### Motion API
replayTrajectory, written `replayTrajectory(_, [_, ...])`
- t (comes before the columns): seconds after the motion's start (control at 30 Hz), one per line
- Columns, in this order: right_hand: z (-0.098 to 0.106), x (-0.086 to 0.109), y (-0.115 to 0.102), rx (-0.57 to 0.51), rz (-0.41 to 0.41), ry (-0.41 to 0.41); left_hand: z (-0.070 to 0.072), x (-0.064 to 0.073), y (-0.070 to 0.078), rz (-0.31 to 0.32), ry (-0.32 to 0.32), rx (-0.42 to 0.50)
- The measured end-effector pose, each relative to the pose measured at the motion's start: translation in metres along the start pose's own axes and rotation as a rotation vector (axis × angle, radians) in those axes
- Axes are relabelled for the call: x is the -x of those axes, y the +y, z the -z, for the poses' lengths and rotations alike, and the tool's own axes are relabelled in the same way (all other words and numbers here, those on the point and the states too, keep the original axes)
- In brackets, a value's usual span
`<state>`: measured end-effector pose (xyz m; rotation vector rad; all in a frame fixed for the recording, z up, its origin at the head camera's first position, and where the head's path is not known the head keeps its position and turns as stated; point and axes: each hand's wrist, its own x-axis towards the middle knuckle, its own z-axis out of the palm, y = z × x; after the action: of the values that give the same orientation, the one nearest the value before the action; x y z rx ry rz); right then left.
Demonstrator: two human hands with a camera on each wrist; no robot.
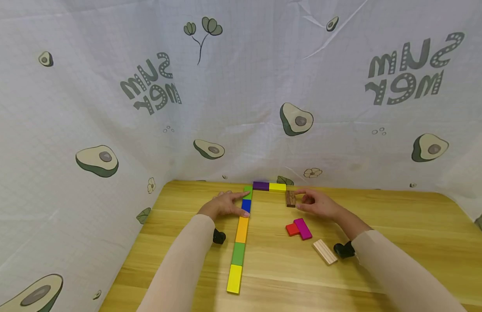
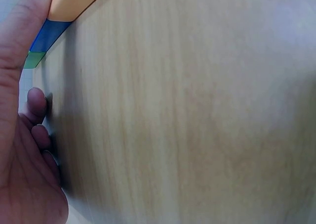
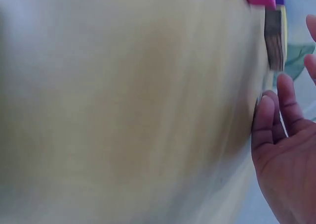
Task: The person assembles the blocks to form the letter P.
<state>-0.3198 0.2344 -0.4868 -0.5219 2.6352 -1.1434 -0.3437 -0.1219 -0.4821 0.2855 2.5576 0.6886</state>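
My left hand [image 1: 225, 203] lies over the upper part of a row of coloured blocks. Its index finger reaches a small green block [image 1: 248, 192], and its thumb rests around the lower end of the blue block [image 1: 246, 206]. In the left wrist view the thumb [image 2: 15, 51] passes beside the orange block [image 2: 76, 1]. A dark brown wooden block [image 1: 290, 199] stands at the right end of the top row. My right hand [image 1: 318, 203] is just right of it, thumb and index finger spread near its side. The right wrist view shows the fingertips apart from the brown block [image 3: 274, 38].
A purple block [image 1: 261, 186] and a yellow block [image 1: 277, 187] form the top row. Below the left hand run orange [image 1: 242, 229], green [image 1: 238, 254] and yellow [image 1: 234, 279] blocks. Loose red [image 1: 292, 229], magenta [image 1: 303, 229] and pale wooden [image 1: 325, 252] blocks lie right. A printed curtain [image 1: 241, 86] hangs behind.
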Motion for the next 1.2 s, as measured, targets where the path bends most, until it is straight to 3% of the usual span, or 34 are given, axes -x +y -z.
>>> replayTrajectory(0.33, [-0.020,0.038,-0.021,0.005,-0.008,-0.132,0.000,-0.001,0.000,0.007,0.001,-0.008])
replayTrajectory(0.5, [-0.026,0.048,-0.030,0.046,-0.005,-0.131,0.001,0.000,0.000,0.006,0.006,-0.011])
replayTrajectory(0.87, [-0.044,0.053,-0.038,0.192,-0.040,-0.052,0.000,-0.001,0.000,-0.001,0.012,-0.027])
replayTrajectory(1.2, [-0.047,0.044,-0.058,0.274,0.075,-0.055,0.001,0.000,-0.001,-0.018,0.012,-0.042])
